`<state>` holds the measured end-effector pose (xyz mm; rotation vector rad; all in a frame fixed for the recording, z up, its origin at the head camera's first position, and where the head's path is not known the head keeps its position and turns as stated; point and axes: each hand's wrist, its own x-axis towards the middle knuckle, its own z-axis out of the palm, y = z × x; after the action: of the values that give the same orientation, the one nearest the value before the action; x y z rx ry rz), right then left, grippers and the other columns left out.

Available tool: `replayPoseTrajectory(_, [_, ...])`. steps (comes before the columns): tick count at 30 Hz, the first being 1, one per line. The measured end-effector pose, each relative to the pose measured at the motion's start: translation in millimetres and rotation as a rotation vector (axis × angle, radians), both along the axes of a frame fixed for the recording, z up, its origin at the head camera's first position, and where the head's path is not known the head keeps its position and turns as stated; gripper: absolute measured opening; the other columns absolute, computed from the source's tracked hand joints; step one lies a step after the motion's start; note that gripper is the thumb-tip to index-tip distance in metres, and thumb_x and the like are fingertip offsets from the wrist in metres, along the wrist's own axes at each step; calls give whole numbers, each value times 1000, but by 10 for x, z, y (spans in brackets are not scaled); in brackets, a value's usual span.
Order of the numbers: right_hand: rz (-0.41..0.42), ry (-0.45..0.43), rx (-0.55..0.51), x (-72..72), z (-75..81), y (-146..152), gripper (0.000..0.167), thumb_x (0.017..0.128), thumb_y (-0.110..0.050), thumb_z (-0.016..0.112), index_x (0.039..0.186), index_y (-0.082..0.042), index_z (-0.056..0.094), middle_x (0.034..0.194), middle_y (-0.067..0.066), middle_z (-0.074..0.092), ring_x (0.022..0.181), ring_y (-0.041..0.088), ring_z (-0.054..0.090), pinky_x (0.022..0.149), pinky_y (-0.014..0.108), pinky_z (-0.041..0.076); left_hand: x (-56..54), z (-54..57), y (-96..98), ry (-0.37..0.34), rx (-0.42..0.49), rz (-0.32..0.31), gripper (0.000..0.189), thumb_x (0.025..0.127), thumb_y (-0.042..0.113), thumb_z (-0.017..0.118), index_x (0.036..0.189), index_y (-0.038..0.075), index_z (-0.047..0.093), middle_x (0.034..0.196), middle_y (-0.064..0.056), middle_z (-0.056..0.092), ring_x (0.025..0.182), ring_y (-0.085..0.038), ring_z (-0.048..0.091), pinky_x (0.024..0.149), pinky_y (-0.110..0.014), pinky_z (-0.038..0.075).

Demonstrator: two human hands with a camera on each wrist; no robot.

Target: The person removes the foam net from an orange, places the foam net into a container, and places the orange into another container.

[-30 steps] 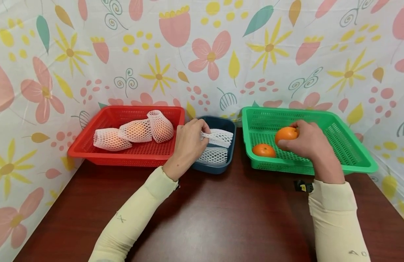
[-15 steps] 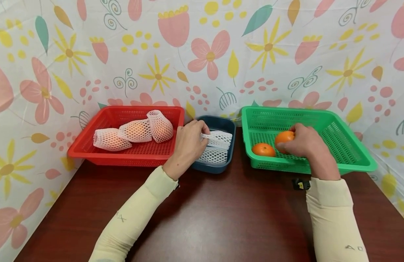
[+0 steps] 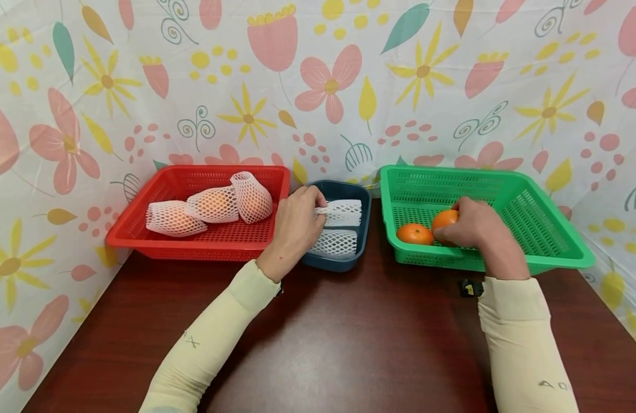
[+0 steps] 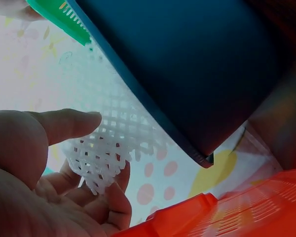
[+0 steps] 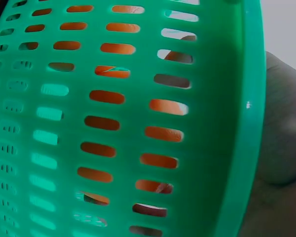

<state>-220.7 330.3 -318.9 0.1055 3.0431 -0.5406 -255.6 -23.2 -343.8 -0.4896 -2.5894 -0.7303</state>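
Observation:
In the head view my left hand (image 3: 299, 221) pinches the end of a white foam net sleeve (image 3: 343, 212) inside the small blue container (image 3: 338, 264). Another foam net sleeve (image 3: 335, 244) lies below it there. The left wrist view shows the held netting (image 4: 108, 123) between thumb and fingers. Over on the right, my right hand (image 3: 475, 225) grips an orange (image 3: 444, 220) low in the green basket (image 3: 537, 201). A second orange (image 3: 414, 234) sits just left of it. The basket wall (image 5: 207, 123) hides most of the right hand in the right wrist view.
A red basket (image 3: 194, 253) at the left holds three net-wrapped fruits (image 3: 214, 205). All the containers stand along the back of a dark brown table (image 3: 318, 344), against a flower-patterned sheet (image 3: 328, 143).
My right hand has lowered the orange toward the basket floor and shifted slightly left, closer to the other orange. The left hand has barely moved and keeps its pinch on the net sleeve.

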Motion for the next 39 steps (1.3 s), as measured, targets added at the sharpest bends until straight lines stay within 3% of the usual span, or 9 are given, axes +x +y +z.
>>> replayPoseTrajectory(5, [4,-7,15,-8,-17,1,58,84,-34,72,117,8,50,100,27,57,87,40,54,67,44,47,-9,-11,-4,32,1,5,17,89,14,82,96,15,67,96,-3,69,80,-20,61,76,-35,56])
replayPoseTrajectory(14, [-8,-31,17,-16,-72,23,55,83,-36,73,110,6,50,94,24,57,82,38,55,64,41,46,-48,-96,18,61,-98,12,13,87,12,80,92,17,70,90,-2,69,82,-21,65,78,-39,51])
replayPoseTrajectory(21, [1,-70,28,-42,-90,35,54,84,-38,75,107,5,53,92,21,59,81,36,55,64,39,44,-60,-143,30,17,-141,18,16,84,16,84,94,17,71,93,-2,71,86,-21,66,81,-39,51])
replayPoseTrajectory(26, [-2,-50,32,-59,-118,46,56,82,-39,78,106,5,54,91,21,59,79,36,56,62,38,44,-63,-152,33,1,-159,2,11,88,15,79,98,16,75,96,-2,72,87,-21,66,81,-40,51])
replayPoseTrajectory(33, [-4,-51,27,-59,-135,51,54,83,-40,77,105,4,53,90,21,59,78,35,56,62,38,44,-51,-142,37,-95,-204,-15,21,89,25,80,109,16,79,105,-4,74,91,-20,66,83,-42,51])
replayPoseTrajectory(39, [-2,-55,18,-57,-134,45,52,83,-38,77,102,3,53,89,20,59,78,34,56,62,38,44,-23,-122,50,-121,-229,-11,26,91,34,80,110,17,79,106,-3,73,92,-21,67,86,-42,50])
